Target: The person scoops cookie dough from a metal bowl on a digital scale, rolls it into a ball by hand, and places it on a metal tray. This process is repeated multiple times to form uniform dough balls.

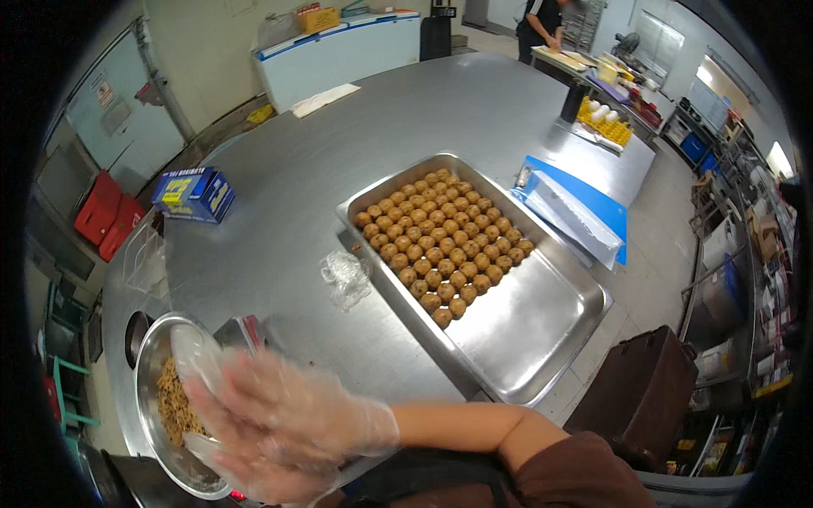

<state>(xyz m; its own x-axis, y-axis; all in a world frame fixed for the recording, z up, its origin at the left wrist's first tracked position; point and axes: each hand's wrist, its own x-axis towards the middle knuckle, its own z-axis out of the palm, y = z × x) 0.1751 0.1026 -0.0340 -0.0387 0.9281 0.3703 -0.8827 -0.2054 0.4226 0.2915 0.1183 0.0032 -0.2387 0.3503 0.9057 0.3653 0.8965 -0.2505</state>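
Observation:
My right hand [298, 397], in a clear plastic glove, is blurred and reaches across the near edge of a steel mixing bowl [145, 381]. My left hand [273, 473], also gloved, lies just below it, palms seemingly facing each other. Whether anything is between them is hidden. Loose glove plastic hangs past the fingers over crumbly brown dough [174, 403] flecked with dark bits in the bowl. To the right, a deep steel tray [540, 324] holds rows of round dough balls [444, 238]. Its near right part is bare metal.
Crumpled plastic wrap [346, 279] lies beside the tray on the steel table [279, 171]. A foil box [194, 195] stands at left, a blue clipboard [591, 206] at right. A brown bin [635, 394] is on the floor. Another person [540, 28] works at a far table.

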